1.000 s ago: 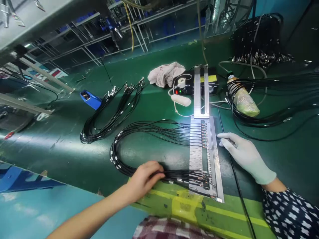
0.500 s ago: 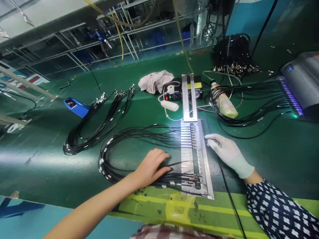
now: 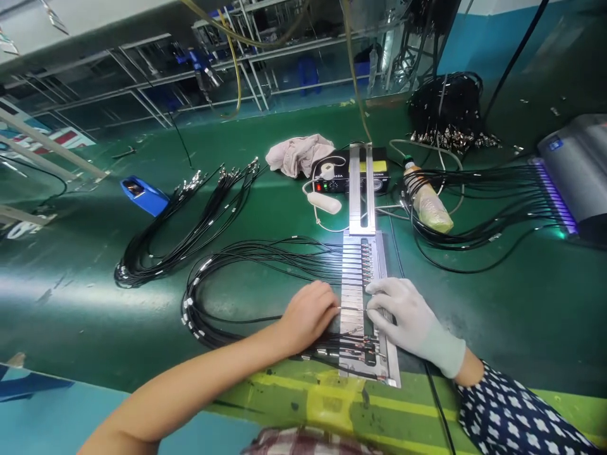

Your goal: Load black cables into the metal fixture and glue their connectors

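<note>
My bare left hand (image 3: pixel 309 317) is closed, fingertips pinching one thin black cable (image 3: pixel 351 309) just left of the slotted metal fixture (image 3: pixel 351 294). From the other side my right hand (image 3: pixel 411 323), in a white glove, reaches over the fixture with thumb and forefinger together at the tip of that same cable. The tip itself is hidden by the fingers. Above this cable, several others (image 3: pixel 315 260) lie side by side in the fixture's slots, their ends in the central opening. A looser bunch of cable ends (image 3: pixel 363 344) rests across its lower part, below my hands.
A black control box (image 3: pixel 336 185) stands behind the fixture, beside a crumpled cloth (image 3: pixel 301 155). At right, cables run past a wrapped bottle (image 3: pixel 429 201) to a grey machine (image 3: pixel 581 170) with a violet light. Further cable bundles (image 3: pixel 190 240) and a blue device (image 3: pixel 145 196) lie left.
My right hand has moved left and down from beside the fixture onto the cable's tip. My left hand has shifted right and closed on the cable. The view has tilted slightly.
</note>
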`<control>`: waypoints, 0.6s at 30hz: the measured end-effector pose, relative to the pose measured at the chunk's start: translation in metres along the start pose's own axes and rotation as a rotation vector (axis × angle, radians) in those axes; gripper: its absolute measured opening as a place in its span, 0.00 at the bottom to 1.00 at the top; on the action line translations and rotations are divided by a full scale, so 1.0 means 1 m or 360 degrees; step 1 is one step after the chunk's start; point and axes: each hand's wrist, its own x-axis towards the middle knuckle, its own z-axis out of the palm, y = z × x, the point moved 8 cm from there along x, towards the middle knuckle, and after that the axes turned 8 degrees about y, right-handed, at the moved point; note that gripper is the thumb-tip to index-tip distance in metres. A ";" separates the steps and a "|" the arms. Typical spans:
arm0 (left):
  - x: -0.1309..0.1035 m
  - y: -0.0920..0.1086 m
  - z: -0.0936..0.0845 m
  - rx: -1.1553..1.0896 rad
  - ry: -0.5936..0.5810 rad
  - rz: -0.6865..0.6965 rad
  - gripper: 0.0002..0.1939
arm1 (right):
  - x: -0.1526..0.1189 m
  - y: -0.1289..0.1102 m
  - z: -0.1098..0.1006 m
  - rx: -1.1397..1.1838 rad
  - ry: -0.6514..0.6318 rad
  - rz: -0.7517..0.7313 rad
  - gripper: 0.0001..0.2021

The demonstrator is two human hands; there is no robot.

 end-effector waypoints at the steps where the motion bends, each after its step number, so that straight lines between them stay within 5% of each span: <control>1: -0.009 -0.009 -0.010 0.0002 -0.0003 -0.0060 0.09 | 0.000 0.002 -0.001 0.0020 0.0010 0.0019 0.07; 5: -0.049 -0.046 -0.043 0.0001 -0.0023 -0.0317 0.08 | 0.000 0.005 -0.001 0.0080 0.0013 0.0105 0.08; 7: -0.059 -0.049 -0.048 0.0018 0.0032 -0.0365 0.06 | 0.002 0.006 -0.001 0.0121 0.0013 0.0156 0.09; 13: -0.029 0.003 -0.009 -0.0210 0.0143 -0.0094 0.14 | 0.000 0.015 -0.001 0.0237 0.0015 0.0292 0.08; 18: 0.002 -0.003 0.003 -0.0321 0.0176 0.0063 0.12 | -0.006 0.054 -0.026 0.0087 0.0377 0.0466 0.09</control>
